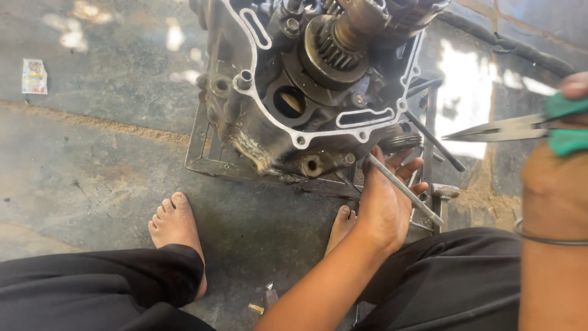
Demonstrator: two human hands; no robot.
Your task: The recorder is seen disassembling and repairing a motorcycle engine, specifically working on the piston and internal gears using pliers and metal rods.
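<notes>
Engine case: we see a large, grimy open engine case (306, 92) with a white gasket rim and a gear shaft, sitting on a metal frame stand (202, 153) on the concrete floor (92, 171), filling the stand from its left edge to its right.
Risk, case: it could tip off the stand's near edge if we lever hard against it.
Risk, feet: our bare feet (174, 224) lie just below that edge; a dropped tool would likely strike them.
Left hand: our left hand (386, 202) reaches up to the stand's near right corner, wrist bent, fingers closed around a steel rod (404, 190).
Right hand: our right hand (560, 165) is raised, clamped on green-handled needle-nose pliers (502, 129), tips together, pointing at the case.
</notes>
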